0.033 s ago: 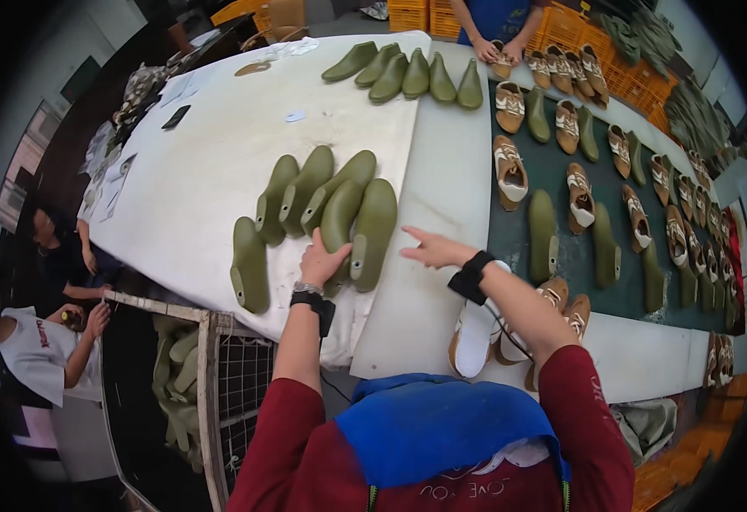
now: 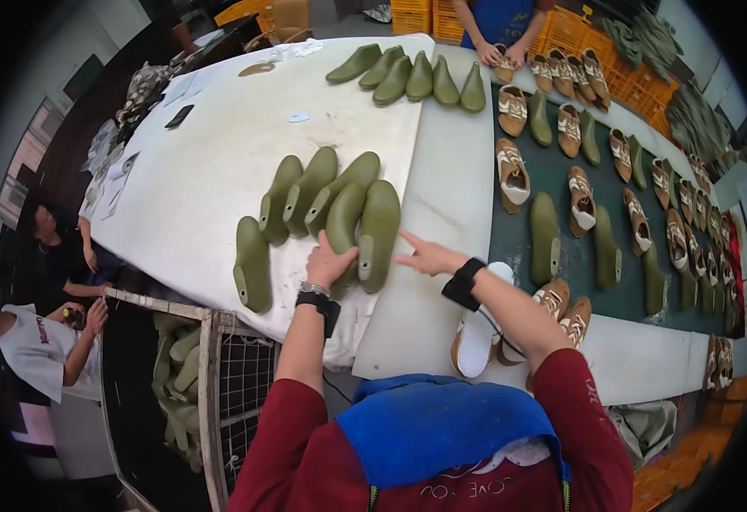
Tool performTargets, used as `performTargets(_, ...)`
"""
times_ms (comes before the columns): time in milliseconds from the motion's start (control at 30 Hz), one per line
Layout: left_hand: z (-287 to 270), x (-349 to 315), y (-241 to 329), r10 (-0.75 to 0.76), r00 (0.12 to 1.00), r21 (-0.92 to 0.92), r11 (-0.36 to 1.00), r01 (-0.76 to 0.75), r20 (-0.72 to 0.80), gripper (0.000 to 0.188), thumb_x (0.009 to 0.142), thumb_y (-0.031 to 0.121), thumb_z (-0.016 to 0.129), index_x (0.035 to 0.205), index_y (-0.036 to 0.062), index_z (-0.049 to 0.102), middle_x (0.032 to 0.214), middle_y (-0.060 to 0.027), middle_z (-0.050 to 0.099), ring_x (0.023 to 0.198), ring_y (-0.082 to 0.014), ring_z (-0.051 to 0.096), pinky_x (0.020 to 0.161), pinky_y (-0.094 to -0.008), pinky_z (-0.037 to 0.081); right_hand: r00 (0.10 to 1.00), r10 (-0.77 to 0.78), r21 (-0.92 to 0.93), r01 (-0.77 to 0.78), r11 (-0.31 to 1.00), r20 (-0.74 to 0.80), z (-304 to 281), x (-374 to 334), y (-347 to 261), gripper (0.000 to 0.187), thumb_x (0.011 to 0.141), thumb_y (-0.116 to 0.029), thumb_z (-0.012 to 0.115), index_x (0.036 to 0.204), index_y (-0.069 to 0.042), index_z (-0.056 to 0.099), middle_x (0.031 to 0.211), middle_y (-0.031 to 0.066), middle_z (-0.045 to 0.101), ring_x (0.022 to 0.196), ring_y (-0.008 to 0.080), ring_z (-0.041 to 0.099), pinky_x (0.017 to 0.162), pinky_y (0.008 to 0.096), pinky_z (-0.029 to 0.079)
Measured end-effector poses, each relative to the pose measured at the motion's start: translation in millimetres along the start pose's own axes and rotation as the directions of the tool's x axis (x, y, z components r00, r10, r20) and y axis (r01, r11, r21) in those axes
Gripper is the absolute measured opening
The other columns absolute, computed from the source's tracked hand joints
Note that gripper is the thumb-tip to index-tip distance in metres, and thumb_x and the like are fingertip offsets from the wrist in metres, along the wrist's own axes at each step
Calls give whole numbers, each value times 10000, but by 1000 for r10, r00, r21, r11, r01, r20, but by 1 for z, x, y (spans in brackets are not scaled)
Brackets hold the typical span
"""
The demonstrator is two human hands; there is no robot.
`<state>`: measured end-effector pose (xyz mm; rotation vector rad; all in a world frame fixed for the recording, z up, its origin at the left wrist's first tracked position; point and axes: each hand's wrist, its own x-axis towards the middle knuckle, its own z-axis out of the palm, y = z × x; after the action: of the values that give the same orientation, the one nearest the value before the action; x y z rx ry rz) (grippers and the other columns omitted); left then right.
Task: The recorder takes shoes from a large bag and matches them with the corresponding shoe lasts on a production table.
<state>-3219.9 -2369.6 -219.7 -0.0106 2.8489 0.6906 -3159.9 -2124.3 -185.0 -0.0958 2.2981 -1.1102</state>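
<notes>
On the white-covered table in front of me lies a loose group of green shoe lasts. My left hand (image 2: 331,263) is closed around the heel end of one last (image 2: 347,209), its thumb lying across the top. Close against that one on the right is another last (image 2: 379,232). My right hand (image 2: 429,254) has its fingers stretched and apart, the index fingertip at this last's right edge; whether it touches I cannot tell. To the left are a separate last (image 2: 252,264) and three more lasts (image 2: 309,192) side by side.
A row of lasts (image 2: 420,78) stands at the far edge. Brown-and-white shoes (image 2: 512,175) and lasts cover the dark green surface at right. Near my right forearm lie shoes and a white-soled shoe (image 2: 474,341). A mesh-sided cart (image 2: 213,401) holds lasts. Co-workers are at left and far side.
My right hand has moved slightly left, closer to the rightmost last of the group. My left hand stays on its last. The whole view has shifted a little.
</notes>
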Motion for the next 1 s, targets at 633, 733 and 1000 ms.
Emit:
performTargets(633,23,-12,43,461,655,-776,538,329,598,544,875,452,531,1264,76,466,1190,-70,563,1057,-224,553,871,-394,473,739,-127,-191,-3,982,-662,64,-22,19,345,725,-195,556,1055,-111,498,786,196,608,727,391,588,633,511,443)
performTargets(733,40,-8,52,406,657,-717,626,306,635,662,837,606,499,1252,91,477,1200,-68,519,1044,-204,500,781,-346,442,773,42,-86,-124,989,-633,64,-30,14,569,729,-420,634,1178,-98,499,1131,183,519,1092,391,487,852,492,434)
performTargets(1000,-6,82,59,517,841,416,808,-419,-159,717,797,549,561,1369,170,353,1414,-125,329,1313,-362,247,1016,-518,288,564,-55,-221,-230,948,-824,75,-44,12,562,720,-512,610,1154,-157,562,1253,219,444,1154,458,391,881,609,366)
